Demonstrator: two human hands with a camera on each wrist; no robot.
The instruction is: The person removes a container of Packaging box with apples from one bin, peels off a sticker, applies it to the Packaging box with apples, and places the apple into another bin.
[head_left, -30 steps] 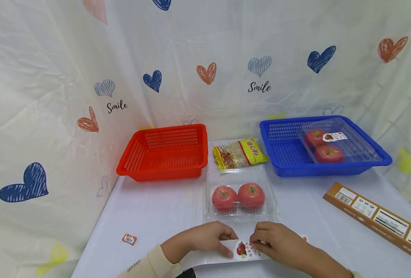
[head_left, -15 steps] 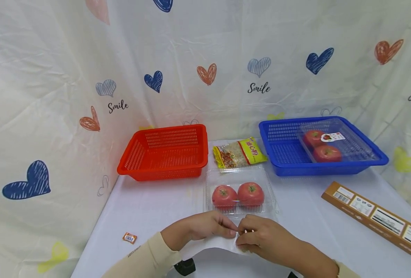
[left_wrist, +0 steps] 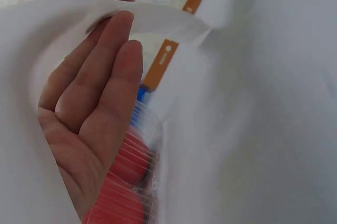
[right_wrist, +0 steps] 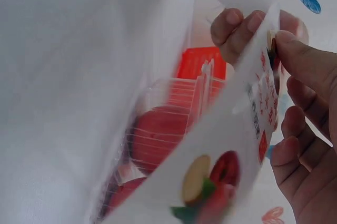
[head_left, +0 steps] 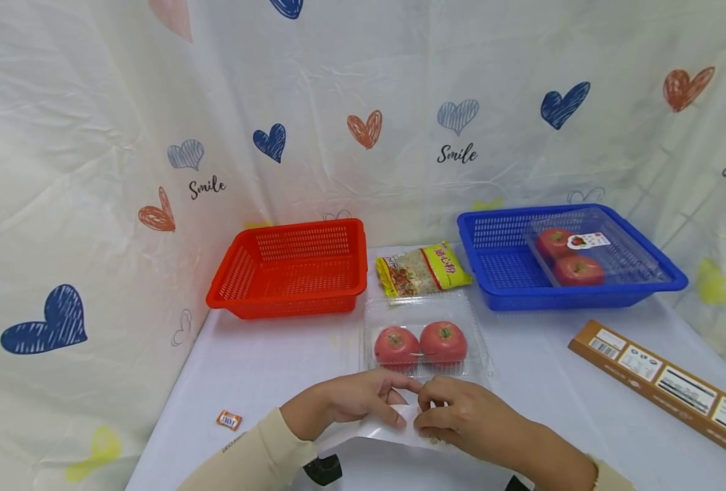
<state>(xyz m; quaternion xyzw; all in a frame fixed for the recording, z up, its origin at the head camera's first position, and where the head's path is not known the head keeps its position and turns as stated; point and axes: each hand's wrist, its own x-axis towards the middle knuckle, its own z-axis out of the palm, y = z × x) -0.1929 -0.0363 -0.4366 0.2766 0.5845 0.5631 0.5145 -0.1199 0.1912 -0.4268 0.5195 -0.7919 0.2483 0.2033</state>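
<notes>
While the left hand (head_left: 363,398) is gripping the white sheet (head_left: 373,432), the right hand (head_left: 461,417) is pinching it at a printed label (right_wrist: 263,100), apparently not yet free; the sheet's long axis is running left to right before the near fruit box (head_left: 420,311), the label's picture end pointing away from the right hand; that box is showing no label; a labelled box (head_left: 629,264) is already lying in the blue basket (head_left: 583,299).

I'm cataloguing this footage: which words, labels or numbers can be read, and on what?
"Smile": backdrop, twice clearly, a third distorted.
"通心粉": yellow packet.
Too small or blurred: brown box, orange wrapper, sleeve, sticker in blue basket, sticker sheet.
</notes>
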